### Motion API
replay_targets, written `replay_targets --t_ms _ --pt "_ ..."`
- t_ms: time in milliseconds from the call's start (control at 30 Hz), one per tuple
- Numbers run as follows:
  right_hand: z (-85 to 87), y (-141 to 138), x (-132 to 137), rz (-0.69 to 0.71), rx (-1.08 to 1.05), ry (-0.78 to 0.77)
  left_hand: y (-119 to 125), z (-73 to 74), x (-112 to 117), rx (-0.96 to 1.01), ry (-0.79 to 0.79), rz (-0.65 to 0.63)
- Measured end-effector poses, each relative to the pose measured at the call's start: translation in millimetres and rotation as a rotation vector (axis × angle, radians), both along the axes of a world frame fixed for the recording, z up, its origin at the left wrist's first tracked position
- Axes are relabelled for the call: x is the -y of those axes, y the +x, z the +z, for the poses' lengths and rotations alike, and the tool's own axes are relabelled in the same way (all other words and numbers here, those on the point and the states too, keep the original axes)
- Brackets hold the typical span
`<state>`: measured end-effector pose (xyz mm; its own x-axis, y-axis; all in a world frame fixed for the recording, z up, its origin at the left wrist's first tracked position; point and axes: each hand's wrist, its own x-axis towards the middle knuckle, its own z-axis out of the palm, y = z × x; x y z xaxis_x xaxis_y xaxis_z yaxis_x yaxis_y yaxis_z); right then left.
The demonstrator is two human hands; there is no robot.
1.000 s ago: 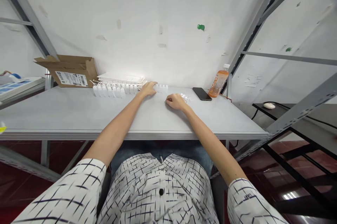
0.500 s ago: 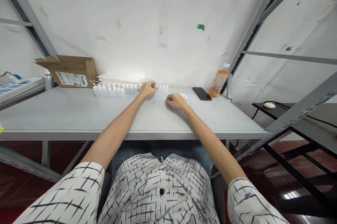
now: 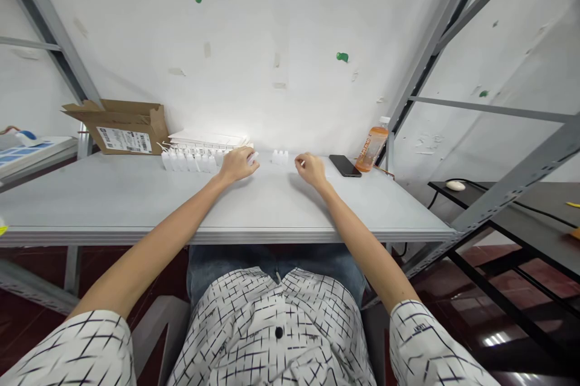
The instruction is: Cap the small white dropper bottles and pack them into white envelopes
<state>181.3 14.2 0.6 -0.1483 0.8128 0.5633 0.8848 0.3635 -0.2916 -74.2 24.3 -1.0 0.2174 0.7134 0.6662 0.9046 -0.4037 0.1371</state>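
Observation:
My left hand (image 3: 237, 164) is closed around a small white plastic bottle (image 3: 252, 159), which pokes out between thumb and fingers. Just right of it, a few similar small white bottles (image 3: 280, 157) stand upright together without tall tips. My right hand (image 3: 310, 169) hovers over the table beyond them, its fingertips pinched together; whatever they hold is too small or hidden to name. To the left of my left hand, several white bottles (image 3: 188, 162) stand in rows, some with thin pointed tips.
Behind the bottle rows lies a stack of white sheets (image 3: 206, 138). An open cardboard box (image 3: 129, 129) stands at the back left of the grey table (image 3: 272, 208). At the right are a black phone (image 3: 345, 166) and an orange drink bottle (image 3: 372, 148). Metal posts frame both sides.
My left hand has drawn back leftward from the small group of bottles with one bottle in it. My right hand has shifted slightly right, covering the small white parts beside it.

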Motion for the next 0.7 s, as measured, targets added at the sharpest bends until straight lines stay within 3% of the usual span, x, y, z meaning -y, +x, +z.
replay_targets --t_ms 133,233,333,433,700 --pt "8.0 37 -15 -0.245 -0.11 0.083 0 0.0 0 0.061 -0.043 0.01" --pt "11.5 67 -22 -0.427 -0.184 -0.019 3 1.1 0 0.113 -0.075 0.001" --pt "12.5 87 -22 -0.505 -0.247 -0.148 5 2.0 2 0.163 -0.084 -0.004" --pt "14.0 98 -19 -0.464 -0.251 -0.262 4 3.2 3 0.189 -0.099 -0.009" --pt "19.3 109 -11 -0.189 -0.224 -0.557 2 1.6 2 0.19 -0.112 -0.04"
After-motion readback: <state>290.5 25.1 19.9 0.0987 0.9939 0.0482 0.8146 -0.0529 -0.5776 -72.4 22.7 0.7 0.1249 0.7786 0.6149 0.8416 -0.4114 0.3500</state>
